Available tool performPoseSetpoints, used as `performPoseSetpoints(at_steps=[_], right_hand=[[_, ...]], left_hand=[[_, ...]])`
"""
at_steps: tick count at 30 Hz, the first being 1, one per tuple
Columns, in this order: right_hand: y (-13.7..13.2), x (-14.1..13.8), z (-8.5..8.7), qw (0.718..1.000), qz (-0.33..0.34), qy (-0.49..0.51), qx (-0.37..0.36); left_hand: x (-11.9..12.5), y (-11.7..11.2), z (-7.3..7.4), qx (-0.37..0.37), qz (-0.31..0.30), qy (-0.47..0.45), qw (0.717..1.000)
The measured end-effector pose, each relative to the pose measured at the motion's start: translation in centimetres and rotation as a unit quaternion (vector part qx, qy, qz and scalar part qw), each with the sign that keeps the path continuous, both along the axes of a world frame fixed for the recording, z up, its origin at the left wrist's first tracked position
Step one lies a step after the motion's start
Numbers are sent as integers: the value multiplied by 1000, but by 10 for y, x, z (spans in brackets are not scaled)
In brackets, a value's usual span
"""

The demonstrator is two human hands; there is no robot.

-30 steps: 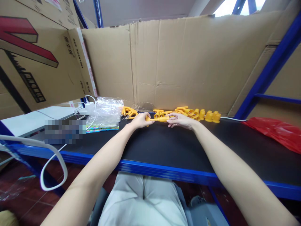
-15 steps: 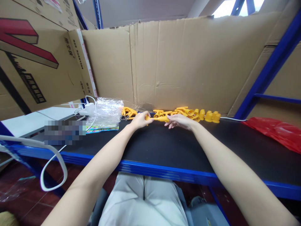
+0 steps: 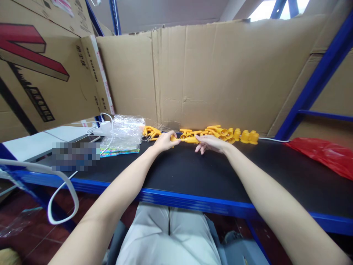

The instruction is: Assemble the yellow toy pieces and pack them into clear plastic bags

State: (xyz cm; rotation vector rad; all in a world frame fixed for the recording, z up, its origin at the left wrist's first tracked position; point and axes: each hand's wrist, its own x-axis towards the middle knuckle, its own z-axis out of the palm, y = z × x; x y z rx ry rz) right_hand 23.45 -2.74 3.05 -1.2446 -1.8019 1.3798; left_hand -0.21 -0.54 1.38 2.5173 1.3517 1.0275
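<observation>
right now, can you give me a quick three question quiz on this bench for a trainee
1. True or false: the left hand grips one end of a yellow part.
2. Multiple choice: the row of yellow parts lies along A) the cardboard wall, B) the blue front edge, C) the floor.
3. Fill in: at the far right of the black benchtop lies a ___ plastic bag.
Key: 1 true; 2 A; 3 red.
</observation>
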Motion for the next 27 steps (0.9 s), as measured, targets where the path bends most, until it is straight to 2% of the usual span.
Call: performPoseSetpoints(at_steps=[18, 27], right_hand=[[0, 2, -1, 999, 10, -3, 50], [4, -2, -4, 999, -7, 28, 18]], left_hand=[[1, 0, -2, 7, -8, -2, 1000], [2, -3, 0, 18, -15, -12, 1000]])
